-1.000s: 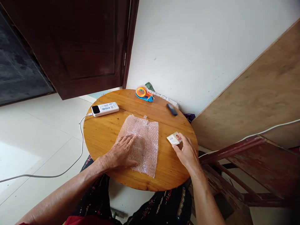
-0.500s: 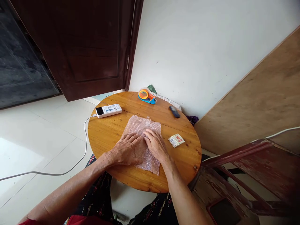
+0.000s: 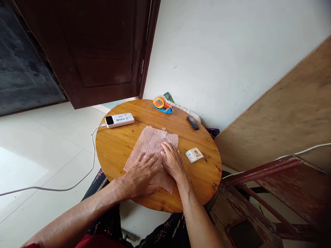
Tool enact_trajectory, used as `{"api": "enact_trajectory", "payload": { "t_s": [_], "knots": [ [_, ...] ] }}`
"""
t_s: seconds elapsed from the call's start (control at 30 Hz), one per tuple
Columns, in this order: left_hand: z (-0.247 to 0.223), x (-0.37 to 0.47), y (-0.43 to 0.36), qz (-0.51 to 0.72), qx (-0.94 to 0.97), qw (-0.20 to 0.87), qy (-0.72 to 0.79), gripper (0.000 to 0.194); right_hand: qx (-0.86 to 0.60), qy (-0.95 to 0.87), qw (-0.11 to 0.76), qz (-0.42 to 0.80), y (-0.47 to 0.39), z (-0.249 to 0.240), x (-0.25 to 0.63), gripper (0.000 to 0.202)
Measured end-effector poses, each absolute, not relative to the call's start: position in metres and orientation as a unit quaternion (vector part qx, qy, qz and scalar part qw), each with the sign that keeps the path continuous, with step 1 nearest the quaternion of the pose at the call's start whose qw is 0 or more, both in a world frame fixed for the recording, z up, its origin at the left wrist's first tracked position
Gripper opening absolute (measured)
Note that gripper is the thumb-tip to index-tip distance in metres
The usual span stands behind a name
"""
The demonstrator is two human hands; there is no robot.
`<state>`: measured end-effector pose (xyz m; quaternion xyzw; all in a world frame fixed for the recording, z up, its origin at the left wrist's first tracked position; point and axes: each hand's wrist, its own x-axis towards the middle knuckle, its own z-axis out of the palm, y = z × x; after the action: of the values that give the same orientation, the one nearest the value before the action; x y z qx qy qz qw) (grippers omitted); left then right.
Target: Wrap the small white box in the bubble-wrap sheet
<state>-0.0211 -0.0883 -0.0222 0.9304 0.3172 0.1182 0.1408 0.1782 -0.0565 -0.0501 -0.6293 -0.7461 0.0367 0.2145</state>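
A sheet of pinkish clear bubble wrap lies flat on the round wooden table. Over its lower left part is my left hand, fingers spread and thumb apart, holding nothing. My right hand rests on the right side of the wrap, palm down with the fingers stretched forward. To the right of that hand lies a small cream and red card or packet. An orange and blue tape dispenser stands near the table's far edge.
At the table's back left lies a white power bank, its cable hanging over the edge. A dark blurred object is at the back right, beside a printed strip along the wall. A worn wooden chair stands at the right.
My left hand has drawn back toward me and its fingers have spread, uncovering the wrap's left part. My right hand has hardly shifted on the wrap.
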Motion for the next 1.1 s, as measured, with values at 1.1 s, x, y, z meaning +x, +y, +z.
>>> {"api": "enact_trajectory", "payload": {
  "t_s": [1.1],
  "knots": [
    [-0.049,-0.024,-0.098,0.339,0.821,0.115,0.445,0.011,-0.562,-0.703,0.403,0.167,-0.084,-0.016,0.173,0.046]
  ]
}}
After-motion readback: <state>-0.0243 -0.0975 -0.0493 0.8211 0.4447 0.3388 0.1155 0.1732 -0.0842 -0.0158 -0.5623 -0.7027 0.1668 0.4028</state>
